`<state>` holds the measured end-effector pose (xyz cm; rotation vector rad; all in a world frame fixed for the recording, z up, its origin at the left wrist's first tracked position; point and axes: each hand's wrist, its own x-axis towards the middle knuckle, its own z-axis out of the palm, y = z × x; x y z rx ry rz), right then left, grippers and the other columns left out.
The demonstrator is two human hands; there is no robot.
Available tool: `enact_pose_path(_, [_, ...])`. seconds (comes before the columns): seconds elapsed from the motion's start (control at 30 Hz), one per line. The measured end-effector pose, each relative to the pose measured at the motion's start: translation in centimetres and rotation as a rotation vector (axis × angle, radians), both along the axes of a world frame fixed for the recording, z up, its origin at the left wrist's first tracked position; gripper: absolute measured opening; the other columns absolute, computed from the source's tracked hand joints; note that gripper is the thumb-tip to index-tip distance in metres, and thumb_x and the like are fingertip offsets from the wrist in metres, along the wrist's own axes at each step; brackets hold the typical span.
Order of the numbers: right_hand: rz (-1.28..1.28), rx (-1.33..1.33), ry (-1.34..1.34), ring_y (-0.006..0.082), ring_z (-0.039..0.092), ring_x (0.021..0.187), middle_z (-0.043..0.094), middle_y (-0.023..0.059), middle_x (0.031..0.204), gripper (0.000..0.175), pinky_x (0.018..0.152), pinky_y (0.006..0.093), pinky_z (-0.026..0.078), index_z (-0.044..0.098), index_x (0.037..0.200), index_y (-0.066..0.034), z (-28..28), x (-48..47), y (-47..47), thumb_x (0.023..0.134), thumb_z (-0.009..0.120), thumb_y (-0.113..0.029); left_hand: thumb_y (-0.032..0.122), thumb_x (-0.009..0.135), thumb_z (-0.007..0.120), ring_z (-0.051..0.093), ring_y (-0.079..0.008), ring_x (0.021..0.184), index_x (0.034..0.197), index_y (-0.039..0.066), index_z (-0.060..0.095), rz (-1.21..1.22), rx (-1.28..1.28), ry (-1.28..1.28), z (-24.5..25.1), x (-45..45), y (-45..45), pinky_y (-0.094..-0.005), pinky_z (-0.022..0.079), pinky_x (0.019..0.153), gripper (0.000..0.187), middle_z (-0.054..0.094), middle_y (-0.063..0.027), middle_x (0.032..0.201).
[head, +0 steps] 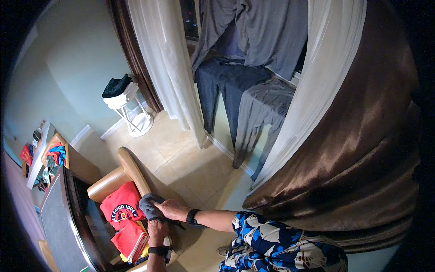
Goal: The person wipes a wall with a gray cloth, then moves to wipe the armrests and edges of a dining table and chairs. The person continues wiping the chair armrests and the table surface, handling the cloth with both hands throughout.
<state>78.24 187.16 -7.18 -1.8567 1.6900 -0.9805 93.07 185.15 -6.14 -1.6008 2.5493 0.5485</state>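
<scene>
A bunched dark grey cloth is held above the edge of a tan leather chair. My right hand grips its right side, with the thumb on top. Closed around the lower end of the cloth is my left hand; its fingers are partly hidden. On the chair seat, just left of the hands, lies a red printed garment. Below it a folded red cloth with pale edges rests over yellow fabric.
A dark-framed table borders the chair. Another tan chair holds colourful clothes. Folded cloths top a white stand. Grey garments drape at the window between white curtains; a brown curtain hangs right.
</scene>
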Motion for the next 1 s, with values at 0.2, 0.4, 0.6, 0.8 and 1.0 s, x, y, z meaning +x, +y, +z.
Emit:
enact_pose_path(0.2, [0.1, 0.041, 0.02, 0.0371, 0.062, 0.061, 0.06, 0.0238, 0.069, 0.057, 0.053, 0.0468, 0.048, 0.033, 0.137, -0.0108, -0.7, 1.4, 6.5, 0.081, 0.046, -0.012, 0.033, 0.071, 0.065, 0.048, -0.0449, 0.105, 0.124, -0.003, 0.045, -0.1, -0.02, 0.073, -0.2, 3.8, 6.2, -0.0458, 0.045, 0.085, 0.067, 0.018, -0.0311, 0.141])
enact_pose_path(0.4, [0.111, -0.002, 0.122, 0.0348, 0.063, 0.061, 0.061, 0.0219, 0.07, 0.051, 0.055, 0.0455, 0.05, 0.033, 0.137, -0.0133, -1.4, 1.4, 5.5, 0.087, 0.04, -0.014, 0.036, 0.072, 0.065, 0.048, -0.0455, 0.106, 0.131, -0.007, 0.031, -0.116, -0.007, 0.038, -0.8, 3.6, 5.8, -0.0447, 0.045, 0.087, 0.081, 0.021, -0.0319, 0.14])
enact_pose_path(0.6, [0.043, -0.004, 0.166, 0.0366, 0.063, 0.064, 0.061, 0.0228, 0.07, 0.052, 0.057, 0.046, 0.051, 0.037, 0.135, -0.0164, -2.6, 0.4, 0.8, 0.084, 0.045, -0.014, 0.046, 0.079, 0.059, 0.052, -0.0436, 0.101, 0.115, -0.012, 0.044, -0.055, 0.109, -0.009, -1.6, 2.5, 1.3, -0.0438, 0.045, 0.085, 0.07, 0.033, -0.0364, 0.127])
enact_pose_path(0.8, [0.053, 0.013, 0.12, 0.0357, 0.063, 0.068, 0.062, 0.0231, 0.075, 0.044, 0.059, 0.0455, 0.049, 0.038, 0.134, -0.0096, -0.6, -0.1, -1.5, 0.09, 0.037, -0.013, 0.046, 0.085, 0.051, 0.059, -0.0419, 0.087, 0.081, -0.009, 0.061, -0.196, -0.014, 0.062, -4.4, 3.6, -2.1, -0.046, 0.048, 0.076, 0.056, 0.057, -0.0328, 0.097])
enact_pose_path(1.0, [0.048, -0.049, 0.11, 0.036, 0.062, 0.064, 0.06, 0.0239, 0.071, 0.05, 0.059, 0.0461, 0.049, 0.04, 0.133, -0.0094, -2.4, 0.6, 3.6, 0.083, 0.044, -0.009, 0.034, 0.078, 0.062, 0.051, -0.0478, 0.101, 0.1, -0.009, 0.059, -0.158, 0.015, 0.183, 0.2, 3.1, 4.2, -0.0464, 0.045, 0.086, 0.049, 0.015, -0.0362, 0.14])
